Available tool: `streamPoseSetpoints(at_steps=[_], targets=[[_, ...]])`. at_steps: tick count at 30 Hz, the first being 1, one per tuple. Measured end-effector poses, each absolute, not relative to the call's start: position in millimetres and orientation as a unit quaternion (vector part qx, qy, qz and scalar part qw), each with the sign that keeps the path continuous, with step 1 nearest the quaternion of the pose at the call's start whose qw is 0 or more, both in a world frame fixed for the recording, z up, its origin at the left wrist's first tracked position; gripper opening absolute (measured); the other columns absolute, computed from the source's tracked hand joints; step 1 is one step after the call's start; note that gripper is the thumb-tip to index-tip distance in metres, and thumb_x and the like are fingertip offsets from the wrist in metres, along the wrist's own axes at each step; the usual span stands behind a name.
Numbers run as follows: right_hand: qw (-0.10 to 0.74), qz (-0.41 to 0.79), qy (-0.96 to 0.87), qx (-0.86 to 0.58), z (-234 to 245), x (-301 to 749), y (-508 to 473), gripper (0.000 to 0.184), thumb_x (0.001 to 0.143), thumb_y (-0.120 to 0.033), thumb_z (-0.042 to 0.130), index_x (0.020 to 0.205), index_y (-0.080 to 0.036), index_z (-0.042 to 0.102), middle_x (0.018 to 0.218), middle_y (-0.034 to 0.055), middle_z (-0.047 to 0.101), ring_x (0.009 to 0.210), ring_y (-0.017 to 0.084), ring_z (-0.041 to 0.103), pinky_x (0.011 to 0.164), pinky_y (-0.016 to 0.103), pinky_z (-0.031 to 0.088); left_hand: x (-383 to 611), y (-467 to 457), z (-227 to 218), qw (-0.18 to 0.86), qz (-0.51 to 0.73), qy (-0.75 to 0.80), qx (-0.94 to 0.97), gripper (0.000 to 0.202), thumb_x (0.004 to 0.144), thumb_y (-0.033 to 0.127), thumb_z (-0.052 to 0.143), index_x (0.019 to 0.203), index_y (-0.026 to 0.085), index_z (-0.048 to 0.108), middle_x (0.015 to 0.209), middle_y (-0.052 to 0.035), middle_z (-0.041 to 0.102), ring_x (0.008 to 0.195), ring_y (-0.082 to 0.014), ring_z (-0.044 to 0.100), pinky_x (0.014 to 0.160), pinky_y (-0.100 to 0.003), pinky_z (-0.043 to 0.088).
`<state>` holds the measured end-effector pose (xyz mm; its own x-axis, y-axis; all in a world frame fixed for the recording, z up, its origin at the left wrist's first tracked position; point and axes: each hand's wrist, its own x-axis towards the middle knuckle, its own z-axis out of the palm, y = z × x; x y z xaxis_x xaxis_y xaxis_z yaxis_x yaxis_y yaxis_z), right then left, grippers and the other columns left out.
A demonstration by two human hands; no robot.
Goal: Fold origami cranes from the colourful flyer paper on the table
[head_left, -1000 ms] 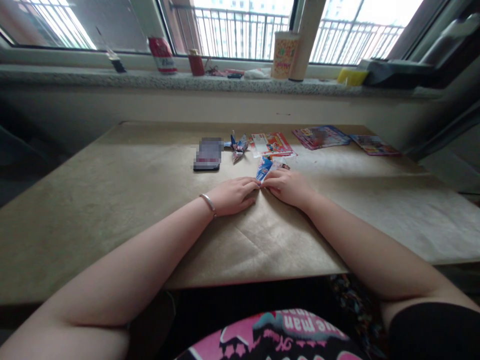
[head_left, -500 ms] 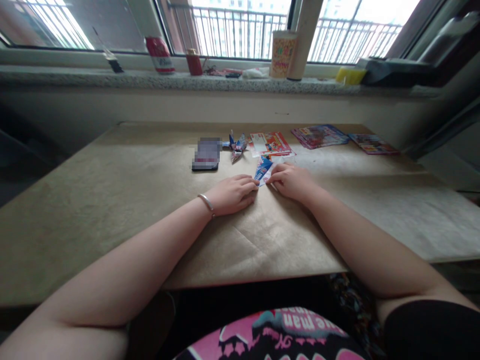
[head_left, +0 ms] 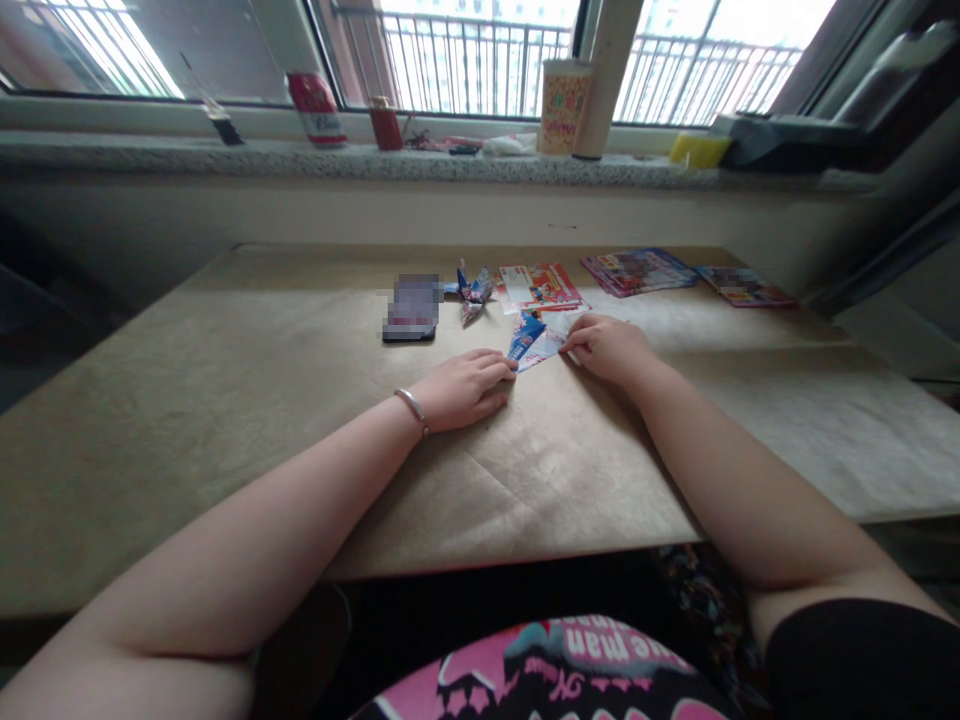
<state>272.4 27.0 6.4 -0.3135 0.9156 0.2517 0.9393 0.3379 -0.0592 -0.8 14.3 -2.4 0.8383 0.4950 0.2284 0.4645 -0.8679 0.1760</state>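
Note:
A folded piece of printed paper (head_left: 534,340), blue, white and red, lies flat on the brown table (head_left: 247,400). My left hand (head_left: 465,388), with a bracelet at the wrist, rests curled on the table and its fingertips press the paper's near corner. My right hand (head_left: 609,346) lies at the paper's right side with its fingers bent down onto the paper's far edge. Just behind the paper sits a finished folded paper figure (head_left: 474,290), and a dark phone (head_left: 411,308) lies to its left.
Printed leaflets (head_left: 540,285) lie behind the hands, with more leaflet stacks (head_left: 639,270) (head_left: 744,287) at the back right. The stone windowsill (head_left: 225,158) holds a red can (head_left: 318,108), a small red container (head_left: 385,126), a patterned cup (head_left: 562,106) and a yellow object (head_left: 699,150).
My right hand has slid away from my left hand, up and to the right along the folded paper. More of the paper shows now. My left hand has stayed put.

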Motion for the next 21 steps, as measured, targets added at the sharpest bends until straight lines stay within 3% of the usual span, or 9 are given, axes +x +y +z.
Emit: streamPoseSetpoints(at_steps=[10, 21], targets=[[0.124, -0.023, -0.8, -0.586, 2, 289, 38, 0.028, 0.087, -0.027, 0.053, 0.096, -0.033, 0.078, 0.11, -0.002, 0.071, 0.096, 0.018, 0.064, 0.074, 0.029, 0.046, -2, 15, -5, 0.072, 0.143, 0.258, 0.953, 0.027, 0.091, 0.027, 0.052, 0.114, 0.017, 0.06, 0.132, -0.0088, 0.06, 0.126, -0.0232, 0.051, 0.109, -0.041, 0.043], [0.115, -0.103, -0.769, -0.62, 7, 286, 30, 0.028, 0.086, -0.029, 0.049, 0.095, -0.027, 0.076, 0.113, 0.0034, 0.07, 0.094, 0.023, 0.065, 0.064, 0.032, 0.044, -1, 14, -3, 0.08, 0.148, 0.265, 0.949, 0.024, 0.091, 0.026, 0.051, 0.11, 0.015, 0.061, 0.128, -0.0111, 0.061, 0.123, -0.024, 0.053, 0.107, -0.04, 0.045]])
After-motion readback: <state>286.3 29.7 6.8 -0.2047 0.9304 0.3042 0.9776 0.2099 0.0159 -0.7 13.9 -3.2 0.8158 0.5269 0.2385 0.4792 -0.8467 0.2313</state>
